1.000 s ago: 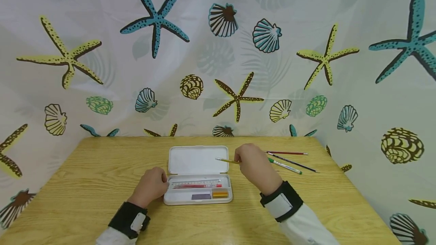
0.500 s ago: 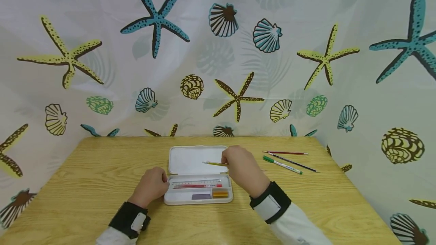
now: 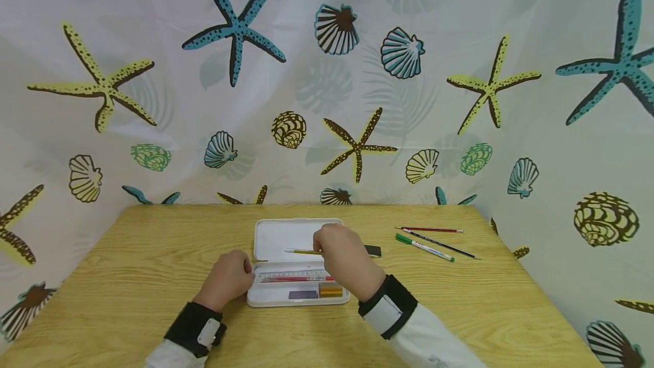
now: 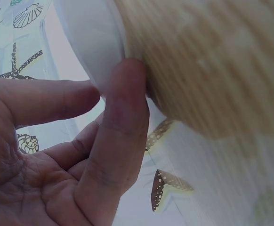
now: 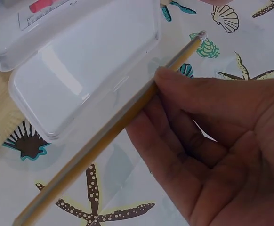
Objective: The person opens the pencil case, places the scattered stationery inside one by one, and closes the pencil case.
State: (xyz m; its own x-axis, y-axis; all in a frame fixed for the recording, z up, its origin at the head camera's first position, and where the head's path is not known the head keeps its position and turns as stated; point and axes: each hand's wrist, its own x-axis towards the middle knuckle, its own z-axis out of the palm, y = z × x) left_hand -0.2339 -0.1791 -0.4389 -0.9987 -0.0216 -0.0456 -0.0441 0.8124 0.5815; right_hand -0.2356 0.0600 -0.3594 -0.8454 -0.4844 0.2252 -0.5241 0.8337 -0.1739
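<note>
My right hand pinches a yellow pencil above the open white pencil case. In the right wrist view, thumb and fingers grip the yellow-and-grey pencil near one end, over the white lid. At the case's left side, my left hand holds its edge; the left wrist view has thumb and finger on the white wall. Inside the case lie a clear ruler, a red pen-like stick, a grey-purple block and an orange-yellow block.
To the right on the wooden table lie a red pencil, a dark pencil and a green-capped marker. A small dark block shows beside my right hand. A patterned cloth hangs behind the table.
My right hand has moved left with the yellow pencil, from beside the case to above it. The dark block has come into view behind it. My left hand stays at the case's edge.
</note>
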